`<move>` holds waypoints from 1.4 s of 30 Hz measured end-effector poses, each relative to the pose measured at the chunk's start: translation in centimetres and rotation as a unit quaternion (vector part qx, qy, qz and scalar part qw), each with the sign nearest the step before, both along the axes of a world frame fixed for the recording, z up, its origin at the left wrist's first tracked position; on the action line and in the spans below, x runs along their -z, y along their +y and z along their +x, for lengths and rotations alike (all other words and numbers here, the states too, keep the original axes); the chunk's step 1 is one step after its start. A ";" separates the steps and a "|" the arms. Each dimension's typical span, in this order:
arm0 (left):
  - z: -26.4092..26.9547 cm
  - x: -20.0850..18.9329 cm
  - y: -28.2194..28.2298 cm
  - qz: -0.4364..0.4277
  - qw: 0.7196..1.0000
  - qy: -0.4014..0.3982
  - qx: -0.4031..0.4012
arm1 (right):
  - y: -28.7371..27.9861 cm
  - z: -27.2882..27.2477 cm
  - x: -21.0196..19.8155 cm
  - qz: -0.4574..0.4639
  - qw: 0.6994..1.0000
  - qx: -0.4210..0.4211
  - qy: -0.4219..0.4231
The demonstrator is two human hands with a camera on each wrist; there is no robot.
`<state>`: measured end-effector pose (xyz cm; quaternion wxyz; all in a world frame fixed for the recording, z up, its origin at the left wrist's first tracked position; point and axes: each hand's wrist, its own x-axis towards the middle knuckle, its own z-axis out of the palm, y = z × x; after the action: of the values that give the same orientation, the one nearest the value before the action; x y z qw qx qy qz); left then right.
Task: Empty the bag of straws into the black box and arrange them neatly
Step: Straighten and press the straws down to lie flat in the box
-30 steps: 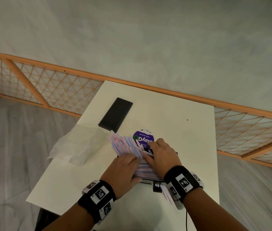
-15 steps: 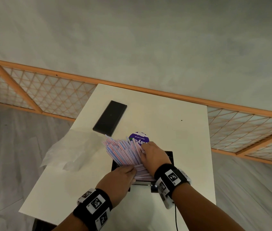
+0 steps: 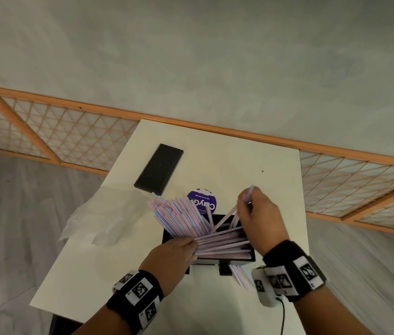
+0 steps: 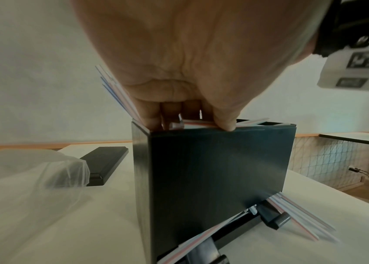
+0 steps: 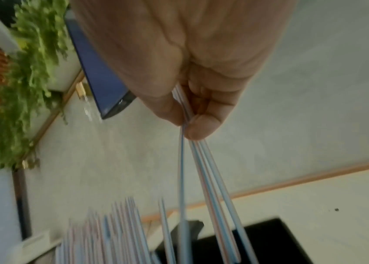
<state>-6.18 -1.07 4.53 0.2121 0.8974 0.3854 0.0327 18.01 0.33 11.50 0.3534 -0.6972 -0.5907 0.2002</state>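
Observation:
A black box [image 3: 251, 257] [image 4: 213, 175] stands near the table's front edge, stuffed with pink, blue and white striped straws [image 3: 181, 216] that fan out over its left rim. My left hand [image 3: 179, 252] [image 4: 190, 114] grips the straws at the box's near left corner. My right hand [image 3: 254, 213] [image 5: 192, 121] is raised over the box's right side and pinches a few straws [image 5: 204, 171] by their upper ends, their lower ends still in the box. A few more straws [image 3: 239, 276] [image 4: 296, 219] lie on the table by the box's foot. The clear empty bag [image 3: 94, 221] [image 4: 27, 171] lies to the left.
A flat black lid [image 3: 159, 169] [image 4: 104, 162] lies on the white table [image 3: 239, 151] behind the bag. A round purple sticker [image 3: 203, 201] sits behind the box. The table's left and right edges drop to grey floor; an orange lattice rail [image 3: 58, 131] runs behind.
My right hand has come off the straw pile and lifted up and to the right, pulling a few straws upright. The left hand stays at the box's left corner.

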 end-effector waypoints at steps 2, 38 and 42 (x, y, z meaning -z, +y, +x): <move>-0.1 -0.5 0.0 -0.011 1.000 -0.001 -0.012 | -0.7 1.0 -2.2 0.005 0.999 0.028 0.029; -0.6 -4.3 1.7 0.042 0.970 -0.014 -0.240 | -3.1 3.7 1.2 -0.208 0.975 0.045 -0.068; 0.4 -3.3 2.0 0.079 0.983 -0.040 -0.164 | -1.5 2.3 1.4 -0.091 0.980 -0.115 -0.134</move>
<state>-5.77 0.98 7.87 0.1479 0.8339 0.5147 0.1332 20.26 -1.15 10.15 0.1803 -0.6744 -0.6883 0.1974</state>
